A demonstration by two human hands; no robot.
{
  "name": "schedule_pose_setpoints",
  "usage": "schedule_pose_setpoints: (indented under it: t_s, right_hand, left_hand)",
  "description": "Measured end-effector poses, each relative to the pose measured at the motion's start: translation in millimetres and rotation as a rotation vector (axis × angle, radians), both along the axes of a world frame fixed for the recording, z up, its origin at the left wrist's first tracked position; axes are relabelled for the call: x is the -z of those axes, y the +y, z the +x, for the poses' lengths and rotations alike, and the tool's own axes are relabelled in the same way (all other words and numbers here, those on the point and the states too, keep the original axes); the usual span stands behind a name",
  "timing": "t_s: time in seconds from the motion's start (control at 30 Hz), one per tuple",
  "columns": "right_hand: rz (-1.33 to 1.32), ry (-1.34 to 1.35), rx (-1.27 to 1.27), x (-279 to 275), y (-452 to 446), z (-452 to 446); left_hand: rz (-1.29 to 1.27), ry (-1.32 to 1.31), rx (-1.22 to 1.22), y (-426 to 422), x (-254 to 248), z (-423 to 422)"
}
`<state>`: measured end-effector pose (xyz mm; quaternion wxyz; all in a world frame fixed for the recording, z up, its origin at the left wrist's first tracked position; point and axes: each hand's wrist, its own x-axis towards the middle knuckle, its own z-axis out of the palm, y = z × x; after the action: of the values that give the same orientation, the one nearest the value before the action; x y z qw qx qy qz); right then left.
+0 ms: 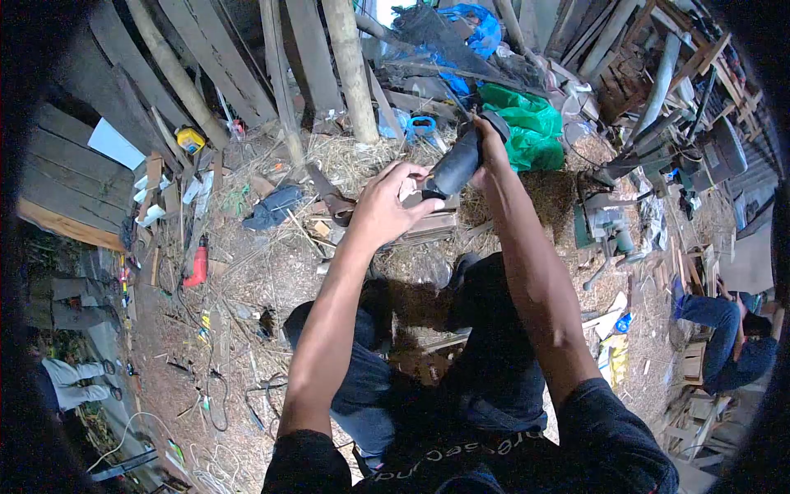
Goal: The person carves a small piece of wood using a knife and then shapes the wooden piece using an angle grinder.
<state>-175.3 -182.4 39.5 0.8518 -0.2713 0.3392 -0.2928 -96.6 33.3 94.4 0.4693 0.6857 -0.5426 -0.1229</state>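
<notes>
A dark cylindrical tool [457, 165] is held up in front of me, slanting from upper right to lower left. My right hand [492, 146] is wrapped round its upper right end. At the lower left end, my left hand [390, 204] has its thumb and fingers bent round a small pale piece [409, 189] beside the tool. Whether that piece belongs to the tool is too small to tell. Just left of my left hand, a brown curved strip [331, 198] lies near some wood pieces.
Green plastic [527, 123] and blue plastic [477, 31] lie beyond my hands. A machine with a handle [609, 230] stands right. A red tool [197, 265] lies left on shavings. One person [720, 329] sits at far right; another person [74, 383] is at far left.
</notes>
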Motion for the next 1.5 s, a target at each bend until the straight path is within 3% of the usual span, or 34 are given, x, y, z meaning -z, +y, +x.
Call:
schedule_pose_setpoints:
  t_s: [0.27,0.43,0.7,0.87,1.0,1.23,1.5]
  right_hand:
    - [0.025,-0.064,-0.007,12,-3,1]
    - [0.045,-0.026,0.138,11,4,4]
    - [0.047,-0.106,0.026,3,9,6]
    - [0.119,-0.272,0.039,-8,15,9]
    - [0.106,-0.143,-0.047,-31,15,-2]
    - [0.026,-0.086,0.141,-41,19,2]
    - [0.031,-0.076,0.142,-14,-3,6]
  left_hand:
    - [-0.133,0.009,-0.026,-9,-3,0]
    - [0.028,-0.08,-0.101,3,-7,-12]
    - [0.072,-0.271,-0.301,-5,-3,-24]
    - [-0.026,-0.359,-0.242,-7,-2,-20]
    - [-0.021,-0.385,-0.236,-11,11,-28]
    - [-0.212,-0.473,-0.159,-19,23,-27]
    - [-0.203,-0.481,-0.149,-23,30,-23]
